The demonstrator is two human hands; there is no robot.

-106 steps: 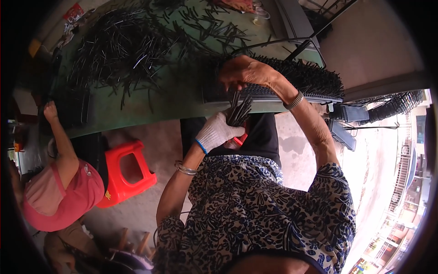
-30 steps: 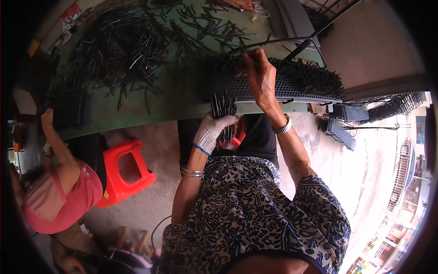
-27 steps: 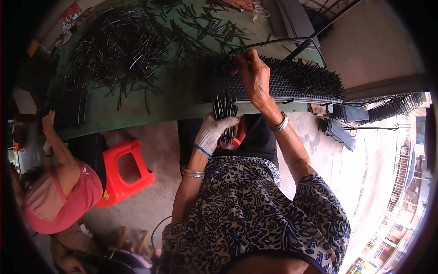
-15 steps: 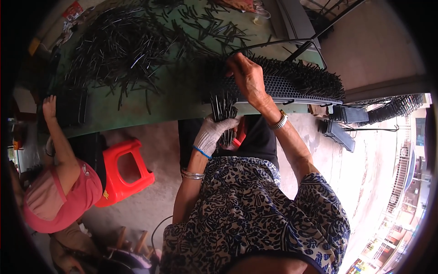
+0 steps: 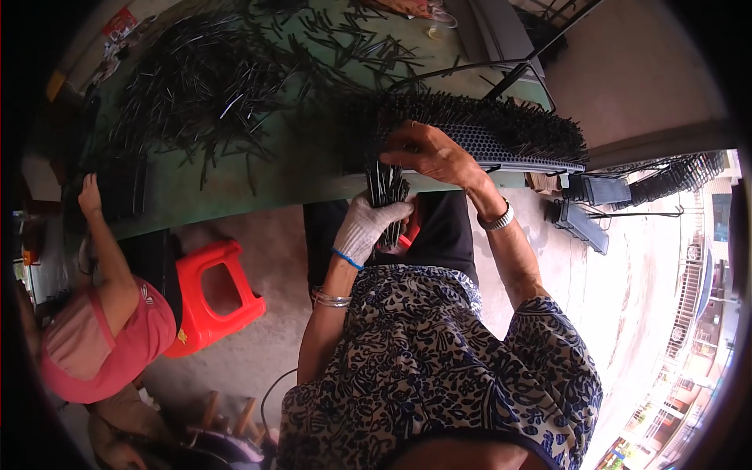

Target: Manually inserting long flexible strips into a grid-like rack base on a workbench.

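Observation:
My left hand (image 5: 365,227), in a white knit glove with a blue cuff, is closed round an upright bundle of thin black sticks (image 5: 384,182). My bare right hand (image 5: 435,153) is bent over the bundle's upper ends, its fingertips touching or very close to them. Its fingers are curled, and whatever they pinch is lost against the dark sticks. Just beyond that hand lies a long black board (image 5: 501,142) with rows of round holes. Black sticks stand densely packed along its far part, while holes show bare on the near part.
A large heap of loose black sticks (image 5: 211,86) covers the green table (image 5: 298,184) at the left. A black metal frame bar (image 5: 509,78) rises behind the board. At left, a person in pink (image 5: 117,337) works beside a red stool (image 5: 254,305). Black panels (image 5: 580,223) stand at right.
My right hand has come down and nearer from the board to the top of the bundle. The left hand keeps its hold, almost unmoved.

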